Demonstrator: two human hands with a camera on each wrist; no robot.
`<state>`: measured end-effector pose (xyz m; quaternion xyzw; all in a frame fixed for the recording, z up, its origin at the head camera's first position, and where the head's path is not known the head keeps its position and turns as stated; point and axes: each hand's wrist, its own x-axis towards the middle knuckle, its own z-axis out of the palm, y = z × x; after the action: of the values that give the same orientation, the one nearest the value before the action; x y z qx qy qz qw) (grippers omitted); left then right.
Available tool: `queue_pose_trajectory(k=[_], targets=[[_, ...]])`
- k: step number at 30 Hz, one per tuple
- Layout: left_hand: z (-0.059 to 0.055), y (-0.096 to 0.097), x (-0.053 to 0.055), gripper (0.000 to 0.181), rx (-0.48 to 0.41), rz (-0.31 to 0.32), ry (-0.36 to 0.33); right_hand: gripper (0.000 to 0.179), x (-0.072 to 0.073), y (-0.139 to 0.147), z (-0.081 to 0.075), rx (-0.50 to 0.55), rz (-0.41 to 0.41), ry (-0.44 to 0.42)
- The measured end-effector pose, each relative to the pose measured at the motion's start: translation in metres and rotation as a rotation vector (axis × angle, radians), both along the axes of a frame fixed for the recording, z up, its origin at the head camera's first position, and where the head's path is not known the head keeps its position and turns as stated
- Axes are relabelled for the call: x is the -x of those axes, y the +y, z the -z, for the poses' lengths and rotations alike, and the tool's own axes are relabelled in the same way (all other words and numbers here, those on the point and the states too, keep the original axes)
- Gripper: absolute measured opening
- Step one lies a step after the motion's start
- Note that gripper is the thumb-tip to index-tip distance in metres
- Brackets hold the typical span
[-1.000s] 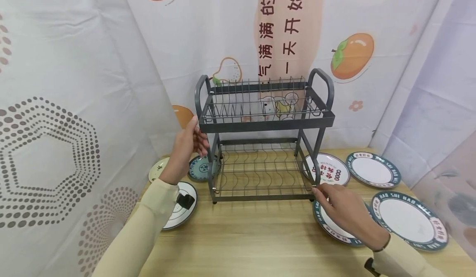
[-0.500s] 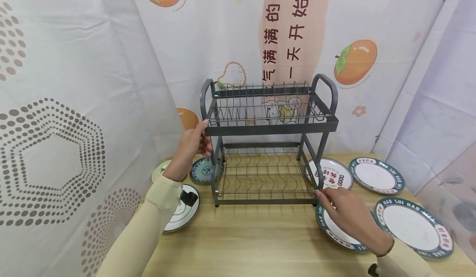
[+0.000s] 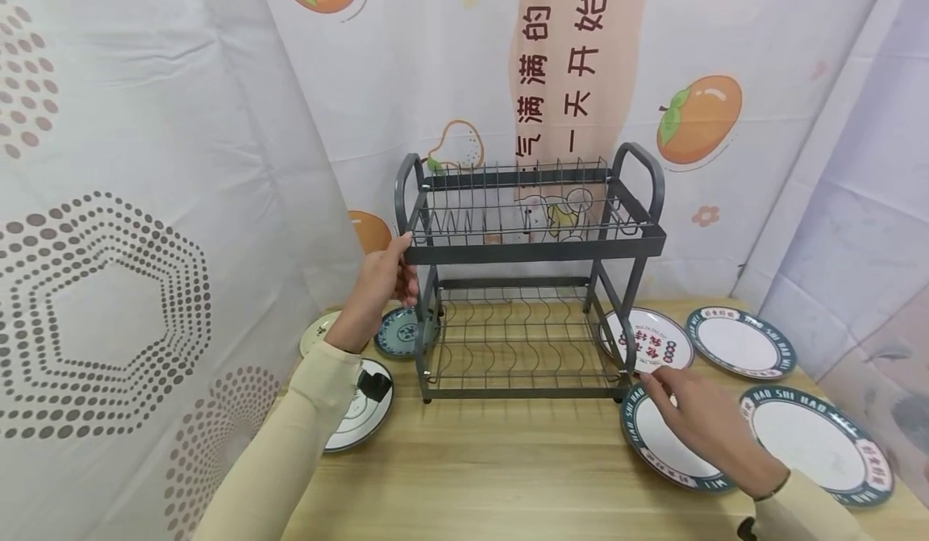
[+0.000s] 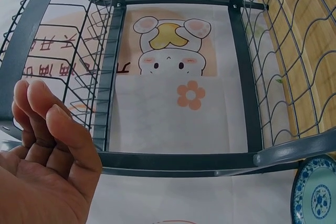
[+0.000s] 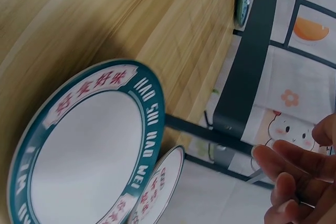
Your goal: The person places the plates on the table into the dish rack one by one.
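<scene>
A dark grey two-tier dish rack (image 3: 537, 251) stands on the wooden table, its wire shelves bare. My left hand (image 3: 382, 279) is at the front left corner of the upper tier, its thumb tip touching the corner. In the left wrist view, the fingers (image 4: 63, 129) of that hand curve loosely beside the frame and do not wrap round it. My right hand (image 3: 700, 416) hovers near the rack's lower right front corner, slightly apart from it, fingers loosely bent. Below that hand lies a white plate with a green lettered rim (image 3: 653, 452).
More green-rimmed plates lie at the right, one at the back (image 3: 740, 343) and one in front (image 3: 809, 444). A red-lettered plate (image 3: 649, 339) is partly behind the rack. Left of the rack are a blue patterned plate (image 3: 395, 333), a white plate (image 3: 356, 420) and a cream plate (image 3: 314, 333).
My right hand has drawn away from the rack's lower right corner. My left hand stays at the upper left corner. The whole head view has shifted slightly.
</scene>
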<state>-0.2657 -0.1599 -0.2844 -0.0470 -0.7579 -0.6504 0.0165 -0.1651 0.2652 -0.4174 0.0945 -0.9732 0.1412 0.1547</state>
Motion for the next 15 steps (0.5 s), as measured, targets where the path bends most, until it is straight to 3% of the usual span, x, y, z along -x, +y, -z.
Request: queue_pose_trajectory(k=[15], targets=[[0.000,0.002,-0.002,0.061,0.009,0.015,0.005,0.038,-0.004,0.039,0.008,0.023,0.072,-0.071]])
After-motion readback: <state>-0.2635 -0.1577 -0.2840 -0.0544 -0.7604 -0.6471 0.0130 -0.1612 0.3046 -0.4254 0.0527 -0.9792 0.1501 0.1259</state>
